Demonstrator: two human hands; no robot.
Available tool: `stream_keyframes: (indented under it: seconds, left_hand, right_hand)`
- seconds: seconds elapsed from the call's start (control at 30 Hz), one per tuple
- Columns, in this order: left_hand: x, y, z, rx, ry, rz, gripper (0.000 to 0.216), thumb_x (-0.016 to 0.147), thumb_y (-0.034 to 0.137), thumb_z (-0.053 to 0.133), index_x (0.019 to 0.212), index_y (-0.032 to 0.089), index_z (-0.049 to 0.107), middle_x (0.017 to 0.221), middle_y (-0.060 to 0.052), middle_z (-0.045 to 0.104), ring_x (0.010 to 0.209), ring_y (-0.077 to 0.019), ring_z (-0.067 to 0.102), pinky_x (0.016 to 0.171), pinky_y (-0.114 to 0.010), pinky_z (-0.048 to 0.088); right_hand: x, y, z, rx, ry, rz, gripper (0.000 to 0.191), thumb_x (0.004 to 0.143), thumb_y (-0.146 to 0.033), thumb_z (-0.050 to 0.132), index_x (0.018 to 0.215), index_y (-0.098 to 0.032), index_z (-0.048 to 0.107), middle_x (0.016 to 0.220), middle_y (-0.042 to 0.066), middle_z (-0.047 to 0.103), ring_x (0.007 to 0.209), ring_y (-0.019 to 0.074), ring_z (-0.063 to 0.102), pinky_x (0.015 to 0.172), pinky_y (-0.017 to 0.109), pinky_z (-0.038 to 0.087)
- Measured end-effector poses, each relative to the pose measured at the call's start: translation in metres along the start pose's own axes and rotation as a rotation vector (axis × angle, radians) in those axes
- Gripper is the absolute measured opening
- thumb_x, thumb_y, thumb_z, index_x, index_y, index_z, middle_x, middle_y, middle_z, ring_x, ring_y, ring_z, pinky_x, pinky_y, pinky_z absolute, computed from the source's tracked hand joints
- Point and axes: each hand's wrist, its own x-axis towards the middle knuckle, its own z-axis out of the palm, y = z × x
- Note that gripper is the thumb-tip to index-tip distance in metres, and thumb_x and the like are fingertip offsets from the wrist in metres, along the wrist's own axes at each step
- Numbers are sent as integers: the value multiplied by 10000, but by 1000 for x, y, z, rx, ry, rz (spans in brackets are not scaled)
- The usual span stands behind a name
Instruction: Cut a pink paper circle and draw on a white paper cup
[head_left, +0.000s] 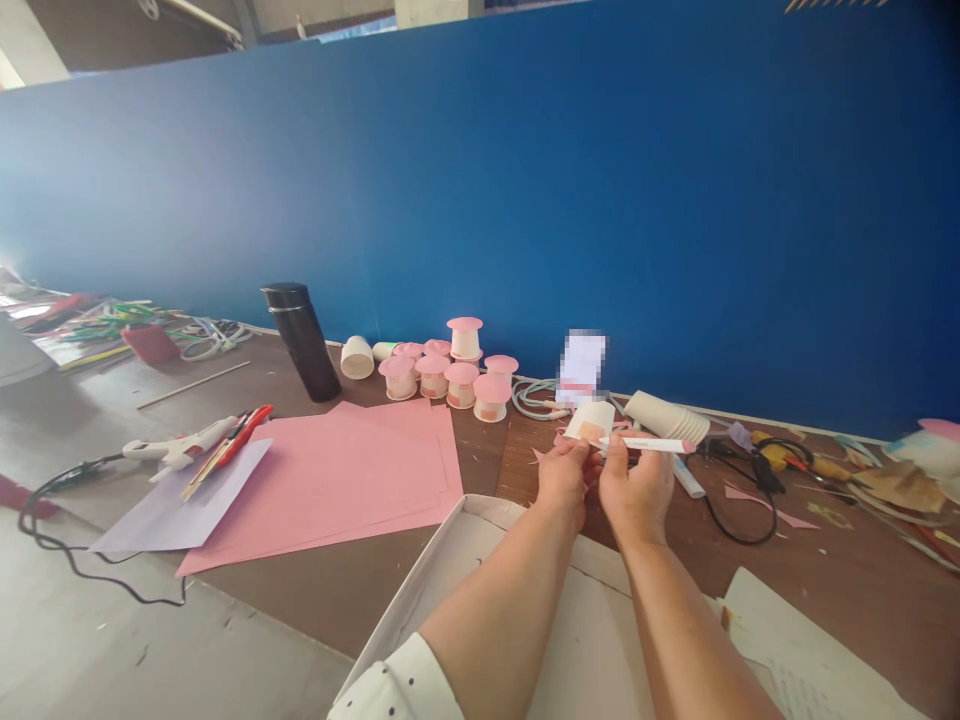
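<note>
My left hand [564,478] is closed around a small white paper cup [592,421] with an orange patch on its side, held above the brown table [360,580]. Close beside it, my right hand [636,490] pinches a white pen-like stick [646,444] with a pink tip, lying level and pointing right. The two hands nearly touch. Small pink paper scraps lie under and around the hands.
Pink paper sheets [337,480] lie at left with a glue gun [180,445] and red scissors [229,445]. Several pink-capped cups [450,375] and a black flask [301,340] stand by the blue wall. Stacked paper cups [667,415], cables, an open cardboard box [420,590].
</note>
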Motion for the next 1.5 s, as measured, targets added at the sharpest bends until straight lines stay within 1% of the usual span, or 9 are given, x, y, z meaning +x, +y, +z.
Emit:
stream_keyframes:
  seconds: [0.17, 0.37, 0.57, 0.7, 0.83, 1.03, 1.17, 1.3, 1.5]
  left_hand:
    - [-3, 3, 2, 37, 19, -35, 118, 820, 157, 629, 706, 134, 607, 659, -16, 607, 568, -87, 571, 622, -200, 480]
    - [-4, 3, 2, 48, 21, -29, 145, 783, 181, 688, 682, 136, 595, 647, -14, 596, 559, -85, 564, 602, -190, 475]
    - [-3, 3, 1, 65, 19, -40, 133, 761, 205, 709, 712, 142, 603, 660, -20, 607, 570, -102, 581, 575, -201, 473]
    - [-2, 2, 1, 32, 22, -35, 106, 762, 181, 693, 724, 141, 603, 646, -17, 601, 555, -101, 573, 553, -202, 472]
    - [1, 2, 0, 18, 41, -27, 113, 768, 144, 671, 696, 141, 584, 621, -12, 589, 553, -97, 569, 563, -199, 475]
    - [5, 1, -2, 4, 41, 11, 156, 710, 163, 739, 696, 138, 586, 621, -11, 589, 546, -94, 556, 587, -216, 500]
    - [5, 0, -2, 14, 20, 12, 151, 718, 165, 722, 673, 140, 581, 627, -23, 597, 570, -103, 577, 609, -220, 506]
    - [3, 2, -1, 36, 26, 2, 174, 726, 147, 701, 629, 146, 557, 602, -18, 584, 564, -97, 565, 616, -213, 498]
    - [1, 4, 0, 46, 46, -8, 131, 745, 123, 672, 653, 139, 581, 613, -19, 579, 564, -91, 554, 594, -200, 479]
  right_hand:
    - [1, -3, -3, 45, 37, 1, 231, 891, -360, 471, 898, -172, 604, 985, 163, 670, 955, 299, 579, 881, 454, 427]
    - [0, 0, 0, 26, 15, 4, 234, 884, -369, 475, 907, -175, 603, 999, 158, 670, 964, 303, 571, 873, 462, 429]
    - [0, 2, 2, 21, -21, -11, 247, 888, -374, 469, 913, -173, 610, 1003, 168, 672, 976, 311, 568, 879, 476, 434]
    - [0, 2, 1, 6, -50, -28, 242, 885, -362, 464, 899, -173, 615, 987, 168, 673, 961, 311, 574, 863, 471, 442]
    - [0, 1, 1, -21, -72, -13, 248, 879, -369, 463, 899, -175, 615, 990, 168, 671, 949, 314, 574, 838, 466, 443]
    - [-2, 4, 2, -47, -109, -18, 265, 884, -382, 460, 933, -168, 608, 1027, 176, 656, 973, 320, 567, 838, 464, 438]
    - [-2, 5, 2, -64, -97, -35, 275, 893, -385, 461, 932, -161, 615, 1000, 178, 655, 953, 319, 569, 817, 455, 443]
    - [-2, 5, 2, -50, -70, -76, 252, 901, -371, 468, 891, -173, 625, 949, 152, 674, 915, 300, 585, 802, 430, 450]
    - [0, 6, 1, -9, -34, -86, 239, 896, -366, 493, 894, -176, 637, 971, 137, 698, 931, 290, 608, 821, 417, 456]
